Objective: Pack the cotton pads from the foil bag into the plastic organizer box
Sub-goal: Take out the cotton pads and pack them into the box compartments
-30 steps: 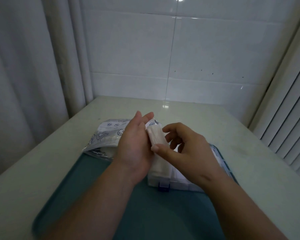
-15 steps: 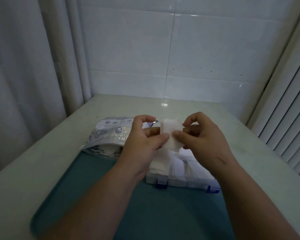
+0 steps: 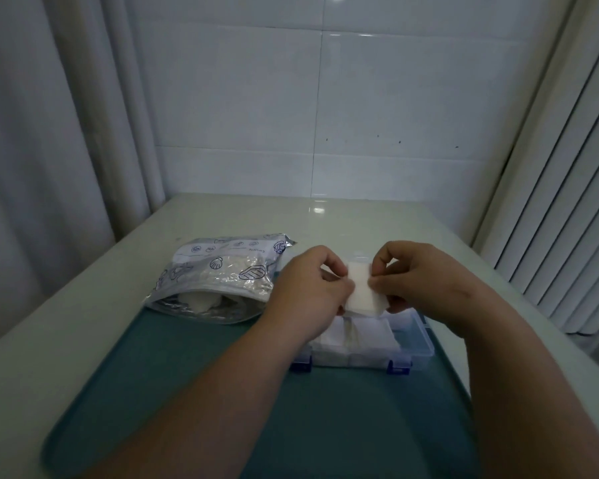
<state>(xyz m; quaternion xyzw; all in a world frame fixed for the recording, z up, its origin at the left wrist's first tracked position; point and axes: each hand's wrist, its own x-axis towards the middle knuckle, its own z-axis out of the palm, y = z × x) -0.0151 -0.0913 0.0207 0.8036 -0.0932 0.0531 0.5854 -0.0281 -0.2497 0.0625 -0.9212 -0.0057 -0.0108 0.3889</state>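
A small stack of white cotton pads is pinched between both hands just above the clear plastic organizer box. My left hand grips its left edge and my right hand grips its right edge. The box has blue latches on its front and holds more white pads in its compartments; its left part is hidden behind my left hand. The foil bag, printed with shell drawings, lies to the left with its mouth open toward me and pads showing inside.
Box and bag rest on a teal mat laid over a pale tabletop. A curtain hangs at the left, a tiled wall stands behind, and vertical blinds close the right side.
The stack went from lying upright against my left palm to being held flat-faced by both hands. It now sits slightly lower, closer to the box.
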